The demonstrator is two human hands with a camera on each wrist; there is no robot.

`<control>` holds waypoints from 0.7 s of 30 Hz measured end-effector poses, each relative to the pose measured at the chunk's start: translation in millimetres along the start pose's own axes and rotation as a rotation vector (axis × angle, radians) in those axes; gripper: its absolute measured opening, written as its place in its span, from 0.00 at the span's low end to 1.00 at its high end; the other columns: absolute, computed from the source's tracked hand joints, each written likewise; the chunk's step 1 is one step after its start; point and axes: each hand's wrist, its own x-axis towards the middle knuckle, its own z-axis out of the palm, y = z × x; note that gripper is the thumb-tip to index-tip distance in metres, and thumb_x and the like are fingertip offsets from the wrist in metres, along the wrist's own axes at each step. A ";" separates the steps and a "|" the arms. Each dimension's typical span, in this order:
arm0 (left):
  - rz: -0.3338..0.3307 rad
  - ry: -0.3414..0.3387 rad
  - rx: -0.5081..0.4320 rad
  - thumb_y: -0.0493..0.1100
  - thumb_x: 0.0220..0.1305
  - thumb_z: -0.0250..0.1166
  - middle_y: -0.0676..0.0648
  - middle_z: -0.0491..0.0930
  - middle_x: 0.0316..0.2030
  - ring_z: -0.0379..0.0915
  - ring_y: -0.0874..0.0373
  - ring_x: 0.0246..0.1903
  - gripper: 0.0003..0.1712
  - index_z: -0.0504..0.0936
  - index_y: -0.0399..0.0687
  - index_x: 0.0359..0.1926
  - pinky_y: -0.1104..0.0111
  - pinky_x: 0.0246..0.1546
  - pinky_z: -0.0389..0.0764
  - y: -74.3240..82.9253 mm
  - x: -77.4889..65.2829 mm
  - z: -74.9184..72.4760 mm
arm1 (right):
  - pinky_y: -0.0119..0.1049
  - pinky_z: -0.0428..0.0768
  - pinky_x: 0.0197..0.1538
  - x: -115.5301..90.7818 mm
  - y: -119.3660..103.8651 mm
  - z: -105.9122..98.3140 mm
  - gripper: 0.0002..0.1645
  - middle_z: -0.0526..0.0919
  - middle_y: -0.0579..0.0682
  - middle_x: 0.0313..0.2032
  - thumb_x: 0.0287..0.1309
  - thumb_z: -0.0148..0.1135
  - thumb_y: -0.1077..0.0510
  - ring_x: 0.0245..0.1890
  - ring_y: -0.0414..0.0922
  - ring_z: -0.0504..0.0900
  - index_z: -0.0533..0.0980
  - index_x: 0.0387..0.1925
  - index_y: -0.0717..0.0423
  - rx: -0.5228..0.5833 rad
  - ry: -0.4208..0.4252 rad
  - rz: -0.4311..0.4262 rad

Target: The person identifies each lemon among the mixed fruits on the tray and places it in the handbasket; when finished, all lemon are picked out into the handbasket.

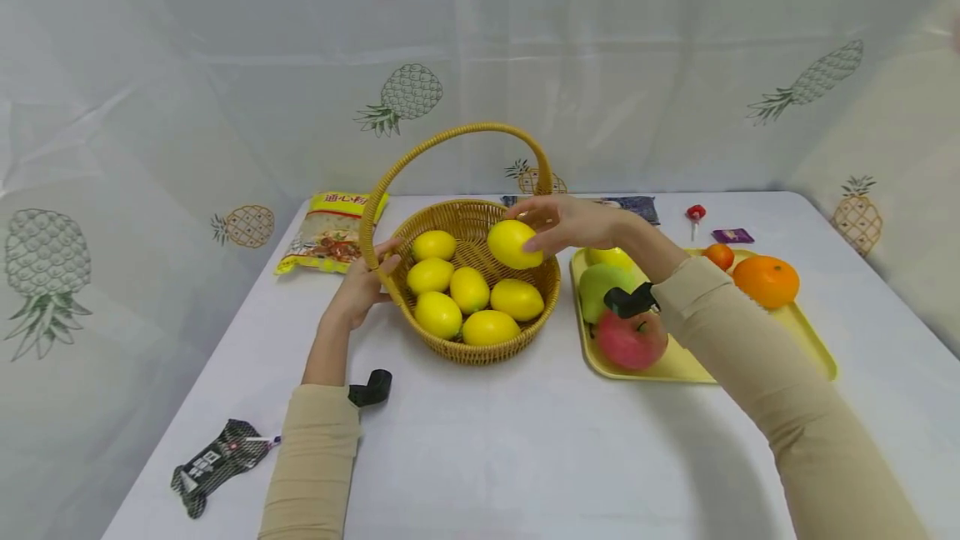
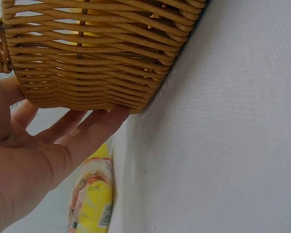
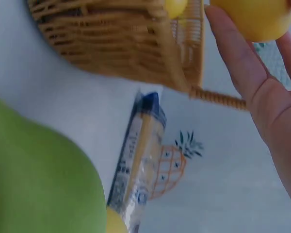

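A round wicker basket [image 1: 477, 353] with a tall arched handle [image 1: 474, 128] stands mid-table, with several lemons [image 1: 438, 315] inside. My left hand [image 1: 357, 288] holds it at the left rim by the handle's base. Its fingers [image 2: 94, 141] lie along the woven outer wall in the left wrist view. Over the basket's right part, my right hand [image 1: 577, 225] grips another lemon [image 1: 513, 243] between thumb and fingers. That lemon [image 3: 257, 17] shows at the top of the right wrist view, just beside the basket [image 3: 111, 48].
Right of the basket, a yellow tray [image 1: 675, 367] bears a green pear [image 1: 597, 288], a red apple [image 1: 632, 341] and an orange [image 1: 766, 281]. A pasta bag [image 1: 330, 232] lies back left, a black packet [image 1: 217, 467] front left. Beyond the tray are a red lollipop [image 1: 696, 213] and purple candy [image 1: 732, 236].
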 end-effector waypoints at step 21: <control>-0.007 0.006 0.010 0.44 0.76 0.48 0.40 0.51 0.73 0.50 0.39 0.69 0.29 0.57 0.46 0.74 0.36 0.55 0.66 -0.4 1.2 0.5 | 0.42 0.78 0.53 57.8 9.9 26.6 0.33 0.59 0.58 0.68 0.65 0.61 0.60 0.65 0.53 0.64 0.63 0.69 0.52 -0.160 0.002 0.203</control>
